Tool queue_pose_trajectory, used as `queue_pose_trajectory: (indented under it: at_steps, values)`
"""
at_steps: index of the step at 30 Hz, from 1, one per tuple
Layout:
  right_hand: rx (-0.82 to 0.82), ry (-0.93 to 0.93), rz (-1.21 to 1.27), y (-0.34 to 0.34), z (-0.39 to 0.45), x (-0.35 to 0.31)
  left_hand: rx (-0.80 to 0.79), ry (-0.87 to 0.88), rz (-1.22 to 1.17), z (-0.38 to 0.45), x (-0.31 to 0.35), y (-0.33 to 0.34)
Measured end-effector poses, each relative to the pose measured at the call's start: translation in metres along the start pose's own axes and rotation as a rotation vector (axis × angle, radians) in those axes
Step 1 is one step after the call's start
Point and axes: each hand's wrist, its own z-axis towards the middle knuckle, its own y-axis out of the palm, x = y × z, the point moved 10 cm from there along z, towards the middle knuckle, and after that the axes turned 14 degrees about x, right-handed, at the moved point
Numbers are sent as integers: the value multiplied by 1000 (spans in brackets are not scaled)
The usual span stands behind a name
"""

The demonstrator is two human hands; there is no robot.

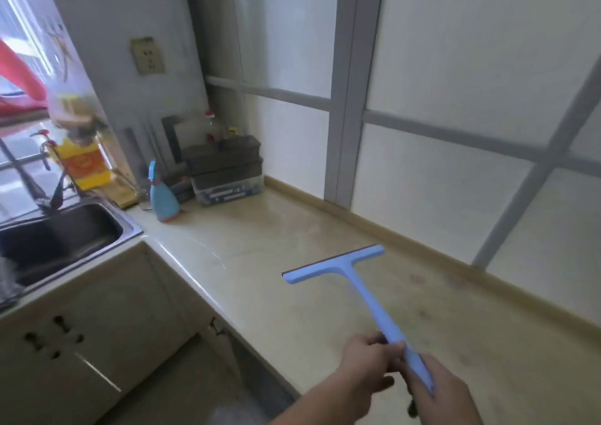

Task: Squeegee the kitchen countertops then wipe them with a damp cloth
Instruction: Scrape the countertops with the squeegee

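Both hands grip the handle of the squeegee [354, 281]. The left hand [369, 364] has its fingers curled round the handle partway up its lower end; the right hand [445, 392] holds the very end, thumb along the shaft. The blade (pale blue with a dark rubber edge) lies crosswise over the middle of the counter [260, 249], tilted so its right end points toward the back wall. Whether the rubber edge touches the surface cannot be told.

The counter is beige and runs in an L from the sink [61, 232] at left to the frosted panels [455, 76] at right. A blue spray bottle [162, 196] stands upright near the corner, just right of the sink. Behind it, stacked dark boxes [226, 167] sit against the wall. A yellow bottle [83, 161] stands at the sink's far edge, below the socket [147, 56]. No cloth is identifiable.
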Motion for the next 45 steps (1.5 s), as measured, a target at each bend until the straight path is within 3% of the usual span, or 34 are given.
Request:
queue_pose_trajectory:
  at_steps: [2,9,15,26,36,45]
  values:
    - [-26,-39,100,30,32,-22,50,-23,-167,34,37,-34]
    - [-217,-155,2,105,129,-101,312,-27,-523,159,146,-160]
    - [-216,-225,-38,163,227,-164,453,-108,-550,250,181,-207]
    - [-301,-263,-143,271,343,-214,460,-122,-477,386,246,-270]
    - [-336,-283,-40,316,380,-220,516,-115,-536,435,246,-292]
    - [-424,-286,-142,335,386,-204,515,-133,-398,438,245,-285]
